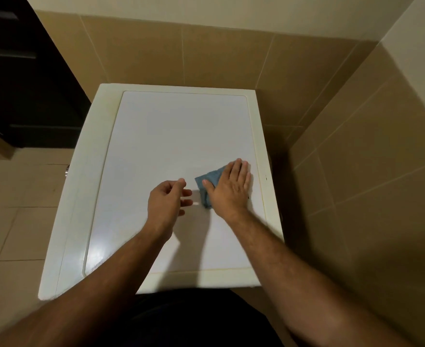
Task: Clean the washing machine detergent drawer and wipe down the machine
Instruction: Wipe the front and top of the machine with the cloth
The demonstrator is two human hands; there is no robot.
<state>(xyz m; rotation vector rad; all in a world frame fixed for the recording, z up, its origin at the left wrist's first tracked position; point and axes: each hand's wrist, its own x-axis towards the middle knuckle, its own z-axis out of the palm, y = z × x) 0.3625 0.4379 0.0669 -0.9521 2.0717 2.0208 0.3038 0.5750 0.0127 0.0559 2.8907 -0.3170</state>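
right hand (231, 185): yours is laid flat, palm down, fingers straight and close together, pressing on the cloth. Thumb sticks out to the left across the fabric.
cloth (207, 182): blue, bunched up under your right palm; only the left part peeks out past your thumb, the rest is hidden under the hand. It's lying on the machine's top panel.
left hand (167, 200): just left of the right one, not touching it or the cloth. Fingers loosely curled with the thumb up, holding nothing. Looks like it hovers over the panel, though I can't tell for sure if the fingertips touch the surface.
washing machine top (161, 136): white glossy panel under both your hands, with a cream border all round. Your right hand sits close to the panel's right edge, nearer to you than to the far edge. There's a shiny glare patch down by your left forearm.
detergent drawer: can't see it from up here, the view only gets the top of the machine.
tiled wall (206, 53): beige tiles beyond your fingertips, past the far edge of the machine, wrapping round to the right of your right arm too.
floor (23, 196): pale tiles out to the left of your left hand.
dark cabinet (18, 83): further left and beyond, standing by the wall.
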